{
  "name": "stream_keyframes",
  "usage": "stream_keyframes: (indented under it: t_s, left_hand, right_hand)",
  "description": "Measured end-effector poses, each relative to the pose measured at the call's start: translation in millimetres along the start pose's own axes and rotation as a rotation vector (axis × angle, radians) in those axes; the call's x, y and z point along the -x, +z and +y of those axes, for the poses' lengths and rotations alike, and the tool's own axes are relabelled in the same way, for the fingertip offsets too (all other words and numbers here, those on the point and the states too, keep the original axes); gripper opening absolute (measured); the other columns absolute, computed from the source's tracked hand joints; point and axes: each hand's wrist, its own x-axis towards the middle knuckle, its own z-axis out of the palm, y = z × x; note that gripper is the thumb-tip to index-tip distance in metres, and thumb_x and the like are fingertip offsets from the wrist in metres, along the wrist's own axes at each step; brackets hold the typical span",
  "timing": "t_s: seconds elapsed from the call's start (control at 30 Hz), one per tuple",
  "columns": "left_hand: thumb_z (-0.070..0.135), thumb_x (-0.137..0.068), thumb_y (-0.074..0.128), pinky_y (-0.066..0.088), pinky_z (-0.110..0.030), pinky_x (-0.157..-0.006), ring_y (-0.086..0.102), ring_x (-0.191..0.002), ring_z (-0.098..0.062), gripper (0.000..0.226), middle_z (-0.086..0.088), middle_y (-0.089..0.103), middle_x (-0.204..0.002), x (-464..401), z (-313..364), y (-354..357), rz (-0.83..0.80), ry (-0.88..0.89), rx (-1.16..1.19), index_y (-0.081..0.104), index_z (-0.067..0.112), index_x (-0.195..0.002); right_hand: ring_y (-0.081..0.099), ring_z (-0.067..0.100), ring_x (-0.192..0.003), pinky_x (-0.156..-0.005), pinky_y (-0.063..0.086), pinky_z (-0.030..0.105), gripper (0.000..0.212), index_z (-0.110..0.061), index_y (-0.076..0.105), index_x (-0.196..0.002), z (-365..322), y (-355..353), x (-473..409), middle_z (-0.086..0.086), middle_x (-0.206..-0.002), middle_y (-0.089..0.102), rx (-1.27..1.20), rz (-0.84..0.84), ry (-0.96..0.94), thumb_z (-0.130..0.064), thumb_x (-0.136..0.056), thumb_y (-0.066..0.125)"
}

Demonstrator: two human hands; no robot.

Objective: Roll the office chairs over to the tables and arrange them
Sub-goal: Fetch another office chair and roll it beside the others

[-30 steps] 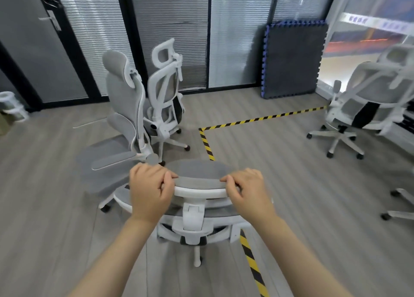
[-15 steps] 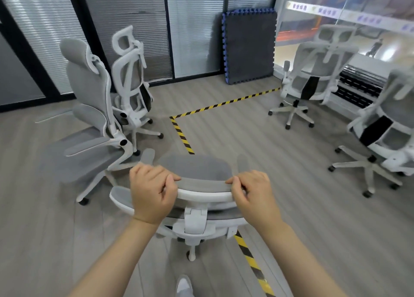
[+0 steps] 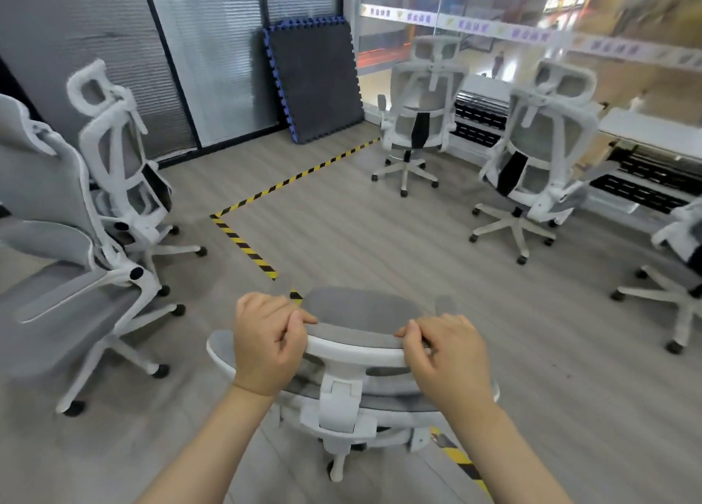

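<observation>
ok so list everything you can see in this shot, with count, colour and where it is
office chairs: six in view, white frames with grey mesh; one held at bottom centre, two at left, two by the right-hand ledge, one cut off at the right edge
foam mat: one, dark grey with blue edge, leaning on the back partition
hazard tape: yellow and black, an angled line on the grey wood-look floor, passing under the held chair
blinds: grey, behind the glass partition at the back
left hand: grips the held chair's headrest, left end
right hand: grips the right end
</observation>
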Motion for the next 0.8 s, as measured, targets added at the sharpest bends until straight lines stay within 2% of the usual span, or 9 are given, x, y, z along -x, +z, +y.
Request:
stream_keyframes:
  t_s: [0.07,0.13,0.23,0.33,0.6,0.73,0.8]
  left_hand:
    - [0.014,-0.087,0.037,0.031,-0.032,-0.07,0.038,-0.061,-0.001,0.042,0.028,0.036,-0.058,-1.1,-5.3,-4.2,-0.061,0.022,0.056,0.067,0.02,-0.058]
    - [0.014,-0.088,0.037,0.033,-0.035,-0.071,0.047,-0.062,-0.007,0.041,0.022,0.045,-0.058,-3.7,-15.4,-7.8,-0.133,0.027,0.111,0.067,0.02,-0.06]
    - [0.015,-0.09,0.036,0.037,-0.038,-0.072,0.052,-0.065,-0.011,0.042,0.016,0.055,-0.061,-11.9,-30.4,-9.0,-0.216,0.05,0.192,0.067,0.02,-0.062]
    - [0.015,-0.091,0.035,0.034,-0.031,-0.073,0.048,-0.065,-0.001,0.044,0.026,0.047,-0.059,-27.6,-42.6,-1.3,-0.262,0.066,0.256,0.067,0.02,-0.061]
    - [0.012,-0.091,0.034,0.038,-0.032,-0.075,0.052,-0.065,-0.009,0.044,0.011,0.056,-0.06,-94.1,-93.4,43.4,-0.33,0.071,0.316,0.066,0.019,-0.063]
    - [0.012,-0.091,0.034,0.036,-0.03,-0.073,0.051,-0.063,-0.009,0.044,0.013,0.053,-0.059,-129.8,-119.9,78.5,-0.322,0.084,0.332,0.067,0.018,-0.063]
    - [0.014,-0.092,0.034,0.035,-0.028,-0.076,0.052,-0.065,-0.007,0.044,0.017,0.053,-0.06,-149.3,-132.2,97.5,-0.321,0.096,0.341,0.067,0.019,-0.063]
  right_hand:
    - [0.047,0.021,-0.048,-0.058,0.039,0.036,0.045,-0.014,0.06,-0.052,-12.0,1.5,10.9,-0.002,-0.047,0.054,0.072,0.147,0.032,-0.027,-0.09,0.041]
    - [0.046,0.022,-0.046,-0.054,0.037,0.036,0.044,-0.014,0.059,-0.049,-23.2,6.3,18.6,0.0,-0.046,0.051,0.103,0.292,0.015,-0.021,-0.09,0.043]
    - [0.045,0.023,-0.044,-0.049,0.036,0.037,0.045,-0.014,0.059,-0.049,-37.3,11.0,28.3,0.0,-0.047,0.05,0.149,0.409,-0.02,-0.019,-0.091,0.044]
    - [0.046,0.022,-0.044,-0.048,0.036,0.035,0.051,-0.015,0.06,-0.05,-44.7,18.1,25.4,-0.001,-0.047,0.051,0.198,0.451,-0.034,-0.023,-0.095,0.039]
    - [0.039,0.022,-0.043,-0.046,0.03,0.032,0.053,-0.015,0.054,-0.046,-35.7,55.9,-44.6,-0.002,-0.045,0.043,0.265,0.516,-0.016,-0.025,-0.095,0.037]
    - [0.036,0.021,-0.042,-0.046,0.027,0.031,0.046,-0.015,0.05,-0.044,-15.6,80.9,-86.8,-0.002,-0.045,0.04,0.274,0.531,-0.015,-0.019,-0.09,0.043]
    - [0.036,0.021,-0.042,-0.047,0.026,0.03,0.05,-0.015,0.052,-0.045,-3.5,93.8,-109.2,-0.002,-0.045,0.041,0.271,0.522,-0.01,-0.022,-0.093,0.039]
